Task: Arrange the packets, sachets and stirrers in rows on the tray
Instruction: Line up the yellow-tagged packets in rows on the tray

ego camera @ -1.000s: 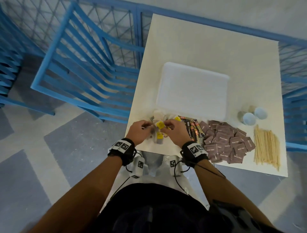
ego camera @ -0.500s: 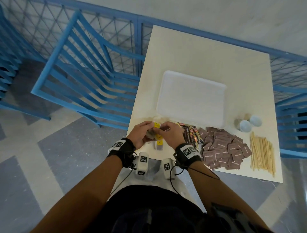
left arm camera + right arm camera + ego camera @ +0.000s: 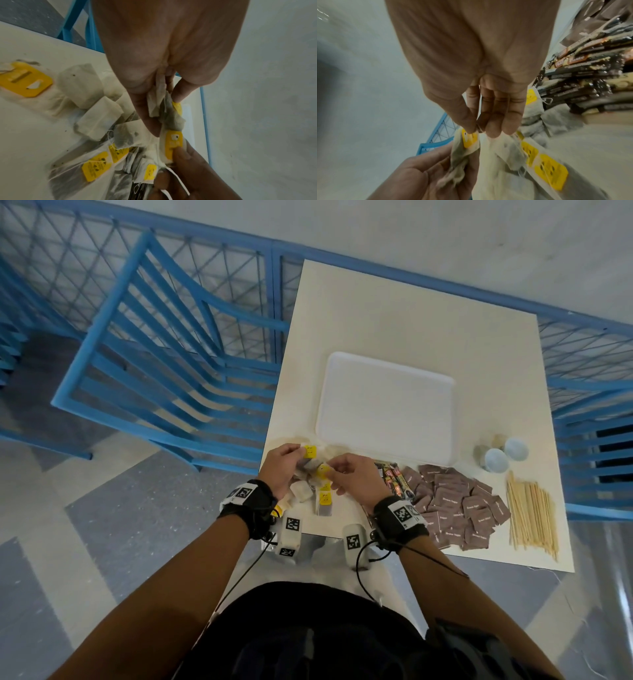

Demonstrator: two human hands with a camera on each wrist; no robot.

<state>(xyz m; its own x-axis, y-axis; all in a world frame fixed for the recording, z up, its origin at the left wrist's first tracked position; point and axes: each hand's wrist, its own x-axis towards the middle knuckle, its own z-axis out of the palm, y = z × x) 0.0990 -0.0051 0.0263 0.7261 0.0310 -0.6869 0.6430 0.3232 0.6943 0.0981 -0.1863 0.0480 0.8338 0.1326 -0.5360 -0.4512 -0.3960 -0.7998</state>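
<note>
A pile of tea bags with yellow tags (image 3: 323,498) (image 3: 101,119) lies at the table's near left edge. My left hand (image 3: 298,455) (image 3: 164,113) pinches a small bunch of tea bags (image 3: 159,105) lifted off the pile. My right hand (image 3: 334,470) (image 3: 479,131) pinches one tea bag by its yellow tag (image 3: 470,139) (image 3: 173,143), right beside the left hand. The white tray (image 3: 383,405) sits bare just beyond both hands. Dark coffee sachets (image 3: 394,477) (image 3: 582,67), brown sugar packets (image 3: 455,508) and wooden stirrers (image 3: 532,511) lie to the right.
Two small round tubs with pale blue lids (image 3: 496,458) stand by the tray's near right corner. A blue slatted chair (image 3: 164,364) is left of the table, with blue lattice railing (image 3: 582,347) behind and to the right. The table's near edge runs under my wrists.
Both hands have risen off the pile with tea bags in their fingers. The left hand has moved a little away from me and the two hands have drawn slightly apart.
</note>
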